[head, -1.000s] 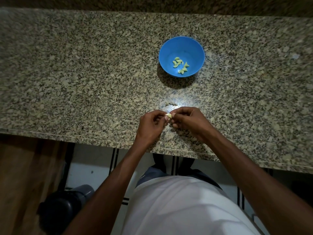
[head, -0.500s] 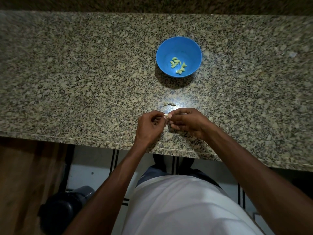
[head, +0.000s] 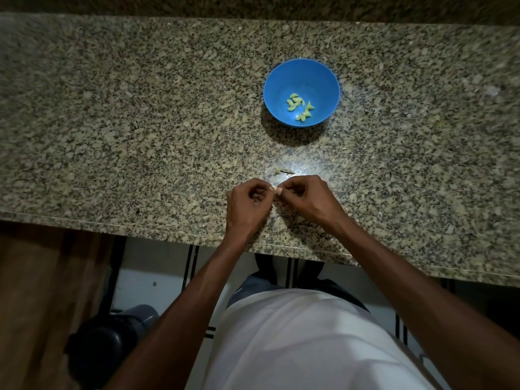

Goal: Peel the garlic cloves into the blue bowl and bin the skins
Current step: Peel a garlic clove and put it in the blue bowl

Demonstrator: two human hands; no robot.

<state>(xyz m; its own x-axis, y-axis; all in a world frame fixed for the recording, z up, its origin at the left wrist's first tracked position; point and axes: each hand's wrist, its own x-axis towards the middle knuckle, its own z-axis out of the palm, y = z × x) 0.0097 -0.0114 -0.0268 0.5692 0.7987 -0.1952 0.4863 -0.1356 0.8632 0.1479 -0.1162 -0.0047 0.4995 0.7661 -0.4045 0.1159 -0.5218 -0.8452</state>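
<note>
Blue bowl (head: 301, 92) sits mid-desk with a small heap of peeled cloves (head: 300, 106) inside. Near the desk's (head: 112, 122) front edge, left hand (head: 247, 205) and right hand (head: 305, 199) meet, fingers curled, pinching one garlic clove (head: 274, 189) between them (scraps of skin (head: 284, 171) just beyond). Wide bare granite either side; a dark bin (head: 104, 342) on the floor, lower left.

The bowl (head: 301, 80) is plain blue, its peeled garlic cloves (head: 300, 106) pale yellow-green. The granite counter (head: 140, 122) is speckled beige, grey and black.
</note>
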